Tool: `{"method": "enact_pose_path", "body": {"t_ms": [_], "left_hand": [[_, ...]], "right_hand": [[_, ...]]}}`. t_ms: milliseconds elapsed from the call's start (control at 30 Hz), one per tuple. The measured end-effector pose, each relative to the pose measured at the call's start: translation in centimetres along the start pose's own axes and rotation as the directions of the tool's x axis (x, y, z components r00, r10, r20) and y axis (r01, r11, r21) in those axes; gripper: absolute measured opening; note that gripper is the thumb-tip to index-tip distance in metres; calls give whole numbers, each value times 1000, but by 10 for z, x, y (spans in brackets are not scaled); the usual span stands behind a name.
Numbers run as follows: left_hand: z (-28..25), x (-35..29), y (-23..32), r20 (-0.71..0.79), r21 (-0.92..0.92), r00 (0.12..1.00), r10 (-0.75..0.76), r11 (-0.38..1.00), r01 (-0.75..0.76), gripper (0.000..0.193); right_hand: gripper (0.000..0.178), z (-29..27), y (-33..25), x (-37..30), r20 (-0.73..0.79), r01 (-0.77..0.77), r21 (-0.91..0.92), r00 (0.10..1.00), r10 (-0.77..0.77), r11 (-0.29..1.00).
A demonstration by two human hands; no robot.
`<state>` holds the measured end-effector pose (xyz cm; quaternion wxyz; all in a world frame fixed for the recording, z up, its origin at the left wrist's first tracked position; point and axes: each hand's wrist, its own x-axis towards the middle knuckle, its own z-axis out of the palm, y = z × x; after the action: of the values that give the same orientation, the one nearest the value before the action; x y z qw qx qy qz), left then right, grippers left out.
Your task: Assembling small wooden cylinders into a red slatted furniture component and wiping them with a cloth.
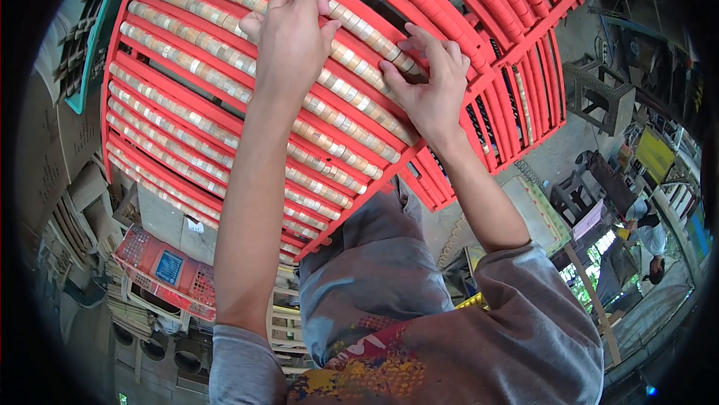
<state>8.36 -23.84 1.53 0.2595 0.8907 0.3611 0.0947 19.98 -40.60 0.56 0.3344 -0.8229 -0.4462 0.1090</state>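
At twelve o'clock, my left hand (296,42) and right hand (434,79) bend over one pale row (365,29) in the red rack (481,84); I can't tell if either grips. Rows toward nine look filled; beyond, a dark gap shows.

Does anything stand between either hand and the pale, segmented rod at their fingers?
Nothing visible does: the left hand is at the upper-left part of the pale, segmented rod, the right hand at its lower-right end, with no object in between.
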Motion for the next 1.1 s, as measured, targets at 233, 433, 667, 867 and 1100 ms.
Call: {"method": "enact_pose_path", "body": {"t_ms": [233, 433, 667, 867, 1100], "left_hand": [[-1, 1, 1, 48, -15, 998, -38, 999, 38, 25], [-4, 1, 3, 52, 1, 998, -39, 999, 39, 25], [-2, 1, 2, 16, -47, 1000, -25, 999, 25, 30], [-3, -2, 0, 15, -51, 1000, -23, 998, 24, 30], [0, -2, -3, 16, -102, 1000, -24, 994, 26, 26]], "right_hand": [[54, 3, 3, 1, -21, 49, -52, 998, -50, 997], [52, 0, 4, 0, -61, 101, -150, 992, -111, 984], [57, -1, 6, -1, -79, 123, -158, 988, -136, 980], [63, -6, 2, -3, -25, 78, -135, 996, -82, 988], [62, -6, 2, -8, -39, 29, -104, 999, -33, 994]]}}
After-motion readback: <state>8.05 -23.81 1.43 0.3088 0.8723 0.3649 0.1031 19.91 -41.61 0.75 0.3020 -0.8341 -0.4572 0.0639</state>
